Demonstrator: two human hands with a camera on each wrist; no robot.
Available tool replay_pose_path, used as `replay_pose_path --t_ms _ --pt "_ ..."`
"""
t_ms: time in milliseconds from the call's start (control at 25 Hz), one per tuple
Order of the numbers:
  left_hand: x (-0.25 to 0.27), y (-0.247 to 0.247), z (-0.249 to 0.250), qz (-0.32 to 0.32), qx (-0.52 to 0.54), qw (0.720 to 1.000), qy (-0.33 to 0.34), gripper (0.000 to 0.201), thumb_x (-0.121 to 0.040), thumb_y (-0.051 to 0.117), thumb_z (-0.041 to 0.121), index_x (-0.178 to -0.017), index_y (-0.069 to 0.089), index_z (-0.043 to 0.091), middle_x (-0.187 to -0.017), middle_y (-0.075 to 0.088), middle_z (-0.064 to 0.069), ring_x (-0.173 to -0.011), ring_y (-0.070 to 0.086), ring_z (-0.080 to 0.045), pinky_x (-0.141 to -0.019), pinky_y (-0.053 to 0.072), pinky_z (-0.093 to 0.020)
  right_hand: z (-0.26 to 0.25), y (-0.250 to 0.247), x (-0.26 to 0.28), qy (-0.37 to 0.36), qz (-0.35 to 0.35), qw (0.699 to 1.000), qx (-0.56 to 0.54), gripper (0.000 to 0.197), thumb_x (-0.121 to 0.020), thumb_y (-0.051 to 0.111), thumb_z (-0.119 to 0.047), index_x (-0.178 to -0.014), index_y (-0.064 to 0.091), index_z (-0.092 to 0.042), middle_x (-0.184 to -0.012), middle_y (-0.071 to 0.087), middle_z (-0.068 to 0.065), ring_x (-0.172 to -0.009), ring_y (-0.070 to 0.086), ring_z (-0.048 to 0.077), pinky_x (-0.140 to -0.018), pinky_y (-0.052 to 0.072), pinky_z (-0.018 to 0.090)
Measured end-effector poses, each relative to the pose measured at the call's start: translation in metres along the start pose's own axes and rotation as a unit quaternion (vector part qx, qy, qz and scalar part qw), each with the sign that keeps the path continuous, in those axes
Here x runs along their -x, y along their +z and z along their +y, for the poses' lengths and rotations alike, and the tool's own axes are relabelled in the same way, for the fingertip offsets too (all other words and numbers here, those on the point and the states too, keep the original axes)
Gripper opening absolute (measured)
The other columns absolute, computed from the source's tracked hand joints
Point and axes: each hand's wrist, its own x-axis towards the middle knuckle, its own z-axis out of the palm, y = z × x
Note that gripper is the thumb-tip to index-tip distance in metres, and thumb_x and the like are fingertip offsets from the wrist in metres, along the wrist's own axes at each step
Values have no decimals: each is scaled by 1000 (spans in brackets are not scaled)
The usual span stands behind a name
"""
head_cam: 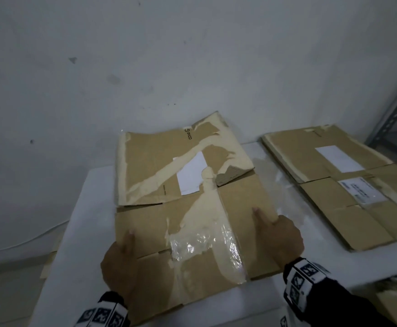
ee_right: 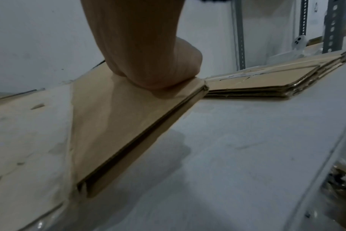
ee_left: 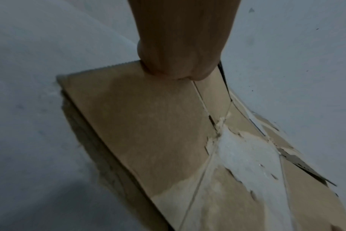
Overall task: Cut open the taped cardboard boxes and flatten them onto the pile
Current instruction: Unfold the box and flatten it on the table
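Both hands grip the flattened cardboard box by its side edges: left hand and right hand, thumbs on top, fingers apparently curled beneath. It sits on the white table, well apart from the pile, probably ready for carrying over.

White table under flattened box, pile

Dim, grainy, soft-focus frames with edge blur

2 hands grip flattened box edges | pile right | table
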Motion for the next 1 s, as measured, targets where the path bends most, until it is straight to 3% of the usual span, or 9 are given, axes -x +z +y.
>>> replay_pose_path --t_ms 80,320,400,520,640,760,880,960,1000 --pt "20 20 25 15 34 998 42 80 -82 34 78 -67 51 2 -72 54 -16 -76 56 -36 -70 38 -38 10 -20 -30 -13 52 998 -13 89 -66 34 -90 -93 62 -9 -84 61 5 -76 58 26 -72 46 32" --pt "114 112 124 10 141 987 82 61 -88 47 61 -52 36 13 -54 43 -6 -56 43 -23 -54 28 -31 73 -116 -152 -47 26 998 -43 90 -67 31 -91 -84 62 -8 -84 63 10 -77 59 28 -70 46 34" --pt "150 151 158 -12 160 981 109 57 -83 42 63 -50 33 16 -51 39 -2 -51 37 -19 -49 25 -29 104 -153 -193 -54 28 997 -45 84 -70 34 -88 -84 59 -9 -84 61 9 -77 57 28 -71 44 34" --pt "185 207 199 -43 155 981 109 60 -87 45 60 -54 40 10 -57 46 -6 -55 43 -21 -51 26 -29 147 -193 -244 -18 45 998 -30 86 -68 33 -89 -79 58 -8 -81 60 8 -74 55 28 -70 42 33" --pt "217 260 236 -88 157 979 92 53 -95 50 43 -64 50 1 -68 53 -12 -67 49 -25 -61 32 -30 188 -223 -290 25 43 999 8 88 -71 28 -88 -78 56 -5 -83 60 13 -76 57 30 -73 44 36" --pt "244 311 251 -181 152 968 84 40 -98 48 27 -65 45 6 -67 49 -6 -68 47 -24 -60 34 -29 221 -246 -331 73 9 997 17 82 -75 36 -84 -87 57 -5 -89 59 15 -82 57 33 -76 46 38" --pt "263 346 248 -283 102 952 57 18 -100 41 15 -93 53 4 -92 56 -13 -90 54 -28 -71 36 -29 247 -253 -363 75 9 997 12 63 -85 39 -66 -113 54 -12 -92 61 13 -80 59 31 -72 51 36" --pt "270 355 250 -298 56 952 42 33 -98 41 11 -130 43 3 -117 54 -16 -106 53 -32 -78 36 -30 253 -257 -380 59 2 998 -36 54 -90 35 -60 -131 40 -25 -102 61 13 -84 60 29 -69 51 34" --pt "272 359 253 -298 47 952 42 42 -97 42 10 -138 34 5 -123 53 -16 -109 52 -33 -79 37 -30 255 -256 -390 73 6 997 -37 55 -90 36 -61 -126 45 -21 -104 61 15 -86 60 31 -70 50 35"
